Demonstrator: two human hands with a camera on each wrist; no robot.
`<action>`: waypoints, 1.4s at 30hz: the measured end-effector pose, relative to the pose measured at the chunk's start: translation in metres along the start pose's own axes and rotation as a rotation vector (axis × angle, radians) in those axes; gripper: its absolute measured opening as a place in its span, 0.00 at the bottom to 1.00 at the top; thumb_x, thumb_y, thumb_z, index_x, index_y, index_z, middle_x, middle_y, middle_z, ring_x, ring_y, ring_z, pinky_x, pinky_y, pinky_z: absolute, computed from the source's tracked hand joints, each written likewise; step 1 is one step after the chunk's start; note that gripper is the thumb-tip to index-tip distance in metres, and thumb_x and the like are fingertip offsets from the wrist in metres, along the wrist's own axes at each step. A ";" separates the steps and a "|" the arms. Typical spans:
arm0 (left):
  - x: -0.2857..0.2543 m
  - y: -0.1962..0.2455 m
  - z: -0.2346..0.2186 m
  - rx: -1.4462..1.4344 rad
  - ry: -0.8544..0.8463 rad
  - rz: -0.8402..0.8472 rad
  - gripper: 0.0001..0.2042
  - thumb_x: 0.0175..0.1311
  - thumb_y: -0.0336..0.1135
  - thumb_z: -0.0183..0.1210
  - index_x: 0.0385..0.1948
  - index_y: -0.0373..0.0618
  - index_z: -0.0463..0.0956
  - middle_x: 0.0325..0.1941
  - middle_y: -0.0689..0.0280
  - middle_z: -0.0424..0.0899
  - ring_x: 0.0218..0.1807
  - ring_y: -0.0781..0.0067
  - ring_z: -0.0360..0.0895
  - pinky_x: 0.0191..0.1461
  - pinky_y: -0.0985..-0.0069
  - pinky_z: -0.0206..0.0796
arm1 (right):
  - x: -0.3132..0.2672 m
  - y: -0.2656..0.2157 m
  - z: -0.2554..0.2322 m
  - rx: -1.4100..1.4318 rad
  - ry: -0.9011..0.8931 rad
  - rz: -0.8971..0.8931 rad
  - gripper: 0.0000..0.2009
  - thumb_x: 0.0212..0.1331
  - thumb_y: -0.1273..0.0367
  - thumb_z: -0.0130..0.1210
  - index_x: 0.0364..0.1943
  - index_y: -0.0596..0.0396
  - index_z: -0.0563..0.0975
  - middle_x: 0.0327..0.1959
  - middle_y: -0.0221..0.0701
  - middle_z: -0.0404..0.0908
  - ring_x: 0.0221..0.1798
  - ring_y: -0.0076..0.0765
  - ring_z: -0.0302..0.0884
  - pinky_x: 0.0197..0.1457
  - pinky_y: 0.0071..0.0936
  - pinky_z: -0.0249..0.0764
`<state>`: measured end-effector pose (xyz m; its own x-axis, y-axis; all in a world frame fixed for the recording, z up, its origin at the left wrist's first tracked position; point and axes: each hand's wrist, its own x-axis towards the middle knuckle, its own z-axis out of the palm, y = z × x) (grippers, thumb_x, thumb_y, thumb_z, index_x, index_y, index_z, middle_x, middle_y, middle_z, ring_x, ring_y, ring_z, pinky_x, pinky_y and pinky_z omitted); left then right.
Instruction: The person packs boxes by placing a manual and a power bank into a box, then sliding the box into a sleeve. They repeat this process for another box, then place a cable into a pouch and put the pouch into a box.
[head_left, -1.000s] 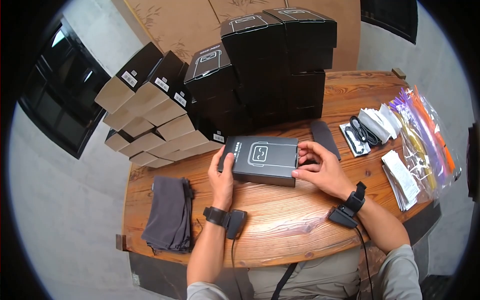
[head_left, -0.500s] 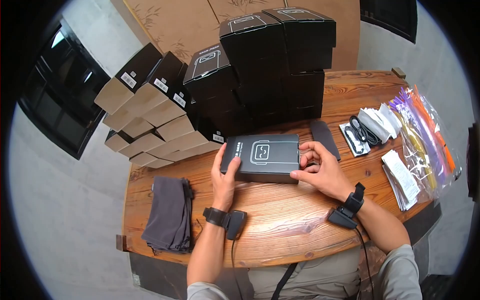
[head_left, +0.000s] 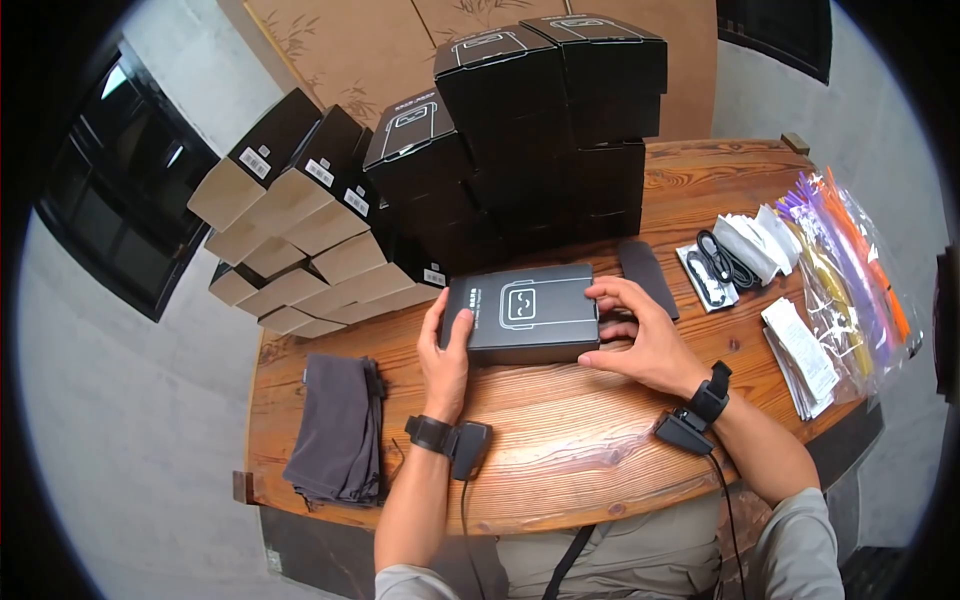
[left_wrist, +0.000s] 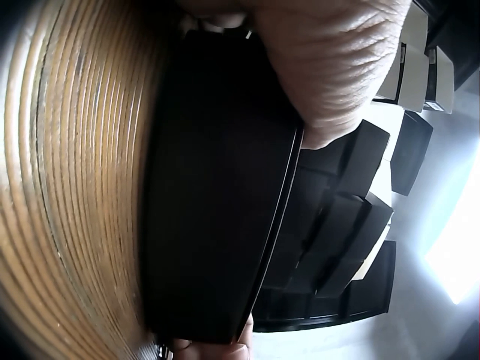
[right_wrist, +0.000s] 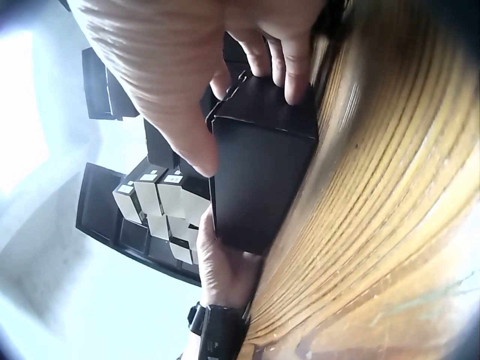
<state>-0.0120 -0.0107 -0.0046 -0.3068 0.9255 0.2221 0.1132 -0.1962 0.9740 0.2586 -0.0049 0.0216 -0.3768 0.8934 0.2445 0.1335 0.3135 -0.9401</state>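
Observation:
A black cardboard box point(head_left: 535, 312) with a white line-drawn smiling device on its lid lies between both hands over the table. My left hand point(head_left: 444, 352) grips its left end, thumb on the lid and fingers round the far side. At the other end, my right hand point(head_left: 640, 335) holds the box with the thumb at the near corner and the forefinger at the far one. The right wrist view shows several fingers point(right_wrist: 296, 71) of that hand against the box's end face. In the left wrist view the long dark side of the box point(left_wrist: 214, 195) fills the middle; its underside is hidden.
Stacked black boxes point(head_left: 530, 130) and boxes with beige ends point(head_left: 330, 245) rise behind. Folded grey cloth pouches point(head_left: 335, 425) lie left, another dark pouch point(head_left: 648, 278) behind my right hand. Cables point(head_left: 725, 265), folded papers point(head_left: 800, 350) and a bag of coloured strips point(head_left: 850, 270) occupy the right.
The box has turned slightly and its right end has moved a little away from me. The fingers of my right hand have shifted along that end; my left hand keeps its grip.

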 end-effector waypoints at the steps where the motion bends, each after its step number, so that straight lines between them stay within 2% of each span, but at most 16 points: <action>1: 0.000 0.000 0.000 -0.006 0.022 -0.003 0.24 0.68 0.38 0.58 0.62 0.35 0.68 0.57 0.58 0.77 0.56 0.72 0.73 0.62 0.77 0.62 | 0.001 0.002 0.000 -0.002 0.003 0.019 0.35 0.43 0.67 0.73 0.58 0.56 0.68 0.59 0.36 0.67 0.59 0.34 0.70 0.56 0.30 0.77; 3: 0.002 -0.002 0.000 -0.008 0.046 0.020 0.21 0.68 0.37 0.57 0.59 0.35 0.71 0.54 0.60 0.78 0.54 0.75 0.74 0.60 0.78 0.63 | 0.002 0.007 -0.001 -0.007 0.011 0.057 0.37 0.42 0.67 0.74 0.60 0.56 0.67 0.59 0.37 0.66 0.60 0.36 0.69 0.58 0.31 0.76; 6: 0.002 0.000 0.000 -0.005 0.053 0.026 0.18 0.69 0.37 0.57 0.55 0.35 0.74 0.50 0.62 0.80 0.51 0.77 0.74 0.57 0.80 0.64 | 0.002 0.010 0.001 -0.058 0.058 0.009 0.40 0.41 0.67 0.74 0.62 0.56 0.64 0.61 0.38 0.64 0.63 0.38 0.67 0.61 0.33 0.74; 12: -0.001 0.000 0.000 0.004 0.094 -0.039 0.12 0.69 0.37 0.58 0.45 0.37 0.77 0.41 0.67 0.80 0.43 0.81 0.73 0.50 0.81 0.65 | 0.003 0.010 -0.002 0.028 0.047 0.037 0.45 0.40 0.66 0.74 0.65 0.57 0.61 0.63 0.40 0.61 0.66 0.40 0.63 0.65 0.37 0.72; 19: 0.002 -0.008 -0.004 0.013 0.128 -0.037 0.11 0.70 0.38 0.56 0.41 0.38 0.78 0.37 0.69 0.80 0.40 0.83 0.72 0.47 0.83 0.64 | 0.003 0.006 -0.004 -0.059 0.023 -0.001 0.50 0.39 0.64 0.75 0.69 0.57 0.58 0.64 0.40 0.61 0.62 0.39 0.66 0.63 0.34 0.74; 22: 0.004 -0.014 -0.003 -0.024 0.164 0.032 0.11 0.71 0.38 0.56 0.37 0.40 0.78 0.36 0.70 0.79 0.39 0.84 0.71 0.46 0.83 0.63 | 0.003 0.004 -0.003 -0.023 0.001 0.034 0.50 0.38 0.64 0.75 0.69 0.57 0.57 0.64 0.41 0.60 0.60 0.39 0.67 0.62 0.33 0.74; 25: 0.005 -0.014 -0.006 -0.018 0.200 -0.018 0.10 0.71 0.38 0.56 0.34 0.41 0.77 0.33 0.72 0.77 0.37 0.85 0.69 0.43 0.83 0.62 | 0.002 0.002 -0.004 -0.036 -0.022 0.038 0.50 0.38 0.63 0.76 0.69 0.57 0.58 0.64 0.42 0.61 0.60 0.39 0.68 0.62 0.32 0.74; 28: 0.006 -0.016 -0.006 0.023 0.227 0.038 0.12 0.71 0.41 0.55 0.27 0.47 0.75 0.25 0.79 0.71 0.28 0.90 0.63 0.32 0.88 0.56 | 0.002 0.006 -0.004 -0.140 0.004 -0.058 0.51 0.37 0.62 0.76 0.69 0.56 0.58 0.63 0.43 0.63 0.60 0.41 0.68 0.64 0.34 0.72; 30: 0.006 -0.014 -0.005 0.004 0.220 0.040 0.12 0.71 0.40 0.56 0.26 0.47 0.74 0.25 0.79 0.71 0.28 0.90 0.62 0.33 0.87 0.55 | 0.001 0.007 -0.003 -0.227 0.030 -0.132 0.52 0.35 0.61 0.77 0.69 0.56 0.57 0.62 0.44 0.63 0.61 0.43 0.68 0.66 0.36 0.70; 33: 0.004 -0.010 -0.006 -0.016 0.203 0.009 0.12 0.70 0.40 0.57 0.27 0.46 0.75 0.26 0.78 0.72 0.30 0.89 0.63 0.35 0.87 0.56 | 0.000 0.001 -0.004 -0.275 0.020 -0.090 0.53 0.34 0.60 0.77 0.69 0.56 0.57 0.62 0.45 0.63 0.64 0.46 0.66 0.69 0.38 0.67; 36: 0.003 -0.010 -0.008 -0.038 0.189 -0.009 0.10 0.69 0.38 0.57 0.28 0.44 0.77 0.28 0.76 0.76 0.32 0.88 0.66 0.38 0.86 0.58 | -0.001 0.000 0.000 -0.175 0.032 -0.089 0.53 0.35 0.60 0.77 0.69 0.56 0.57 0.63 0.45 0.62 0.66 0.47 0.65 0.71 0.40 0.66; 42: 0.002 -0.008 -0.007 -0.046 0.187 -0.022 0.08 0.67 0.35 0.59 0.33 0.40 0.79 0.32 0.71 0.80 0.36 0.85 0.71 0.44 0.85 0.62 | -0.002 -0.004 0.000 -0.173 0.021 -0.101 0.51 0.36 0.61 0.76 0.68 0.57 0.58 0.63 0.44 0.61 0.66 0.47 0.65 0.70 0.40 0.67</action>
<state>-0.0199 -0.0096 -0.0118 -0.4796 0.8542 0.2008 0.0625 -0.1950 0.9788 0.2584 -0.0076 0.0252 -0.3776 0.8606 0.3417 0.2523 0.4507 -0.8563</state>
